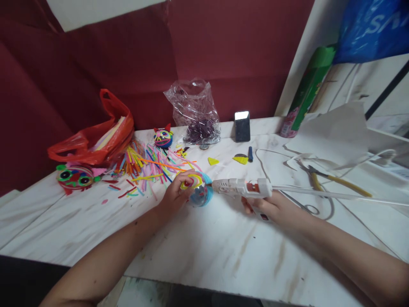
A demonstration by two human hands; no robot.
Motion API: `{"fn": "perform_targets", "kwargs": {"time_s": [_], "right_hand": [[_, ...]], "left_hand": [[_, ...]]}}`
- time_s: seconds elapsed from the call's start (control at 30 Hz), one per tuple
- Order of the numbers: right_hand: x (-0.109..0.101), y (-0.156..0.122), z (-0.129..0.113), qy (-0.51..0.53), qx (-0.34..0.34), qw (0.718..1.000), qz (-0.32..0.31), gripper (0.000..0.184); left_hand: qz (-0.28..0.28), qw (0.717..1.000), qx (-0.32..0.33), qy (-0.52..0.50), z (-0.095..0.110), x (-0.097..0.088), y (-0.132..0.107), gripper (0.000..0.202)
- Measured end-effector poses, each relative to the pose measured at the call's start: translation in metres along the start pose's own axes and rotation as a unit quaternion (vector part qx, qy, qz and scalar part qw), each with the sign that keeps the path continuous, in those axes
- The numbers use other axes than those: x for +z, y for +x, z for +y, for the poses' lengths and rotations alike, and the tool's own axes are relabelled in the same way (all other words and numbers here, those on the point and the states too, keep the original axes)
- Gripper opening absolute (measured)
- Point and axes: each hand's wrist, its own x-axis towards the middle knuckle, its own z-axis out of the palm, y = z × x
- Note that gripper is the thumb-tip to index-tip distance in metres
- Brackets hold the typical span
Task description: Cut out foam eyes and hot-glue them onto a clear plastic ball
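My left hand (177, 190) is closed around a clear plastic ball (198, 196) partly wrapped in yellow, pink and light blue pipe cleaner. In my right hand (268, 205) is a white hot glue gun (240, 187), gripped by its handle, with a long glue stick (306, 192) running out of its back. The gun's nozzle points left and meets the blue-wrapped side of the ball; whether glue is coming out is too small to see. Yellow cut pieces (240, 160) and a dark blue piece (250, 154) lie beyond the gun.
Many coloured pipe cleaners (153, 166) spread at the left, near a red plastic bag (86, 140). Two decorated balls, a large one (76, 177) and a small one (163, 138), sit there. Behind are a clear bag (201, 119) and a phone (242, 126). Pliers (338, 181), scissors (308, 208) and a green can (308, 91) are rightward.
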Motion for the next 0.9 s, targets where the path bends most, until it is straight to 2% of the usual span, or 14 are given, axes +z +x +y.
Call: {"fn": "perform_targets", "kwargs": {"time_s": [0.23,0.33,0.53,0.9], "right_hand": [[0.0022,0.0011,0.0008,-0.004,0.030,0.999,0.011,0.041],[0.0021,0.0009,0.0008,0.001,0.026,1.000,0.013,0.041],[0.0025,0.0007,0.0007,-0.008,0.011,1.000,0.011,0.042],[0.0054,0.0021,0.0063,0.001,0.013,1.000,0.026,0.041]], "left_hand": [[-0.010,1.000,0.011,-0.004,0.0033,0.0003,0.0017,0.011],[-0.015,1.000,0.020,-0.004,0.0032,0.0008,0.0015,0.010],[0.004,1.000,-0.013,0.003,-0.0002,0.0008,0.0003,0.010],[-0.007,1.000,0.004,0.007,-0.0002,0.0010,0.0008,0.010]]}}
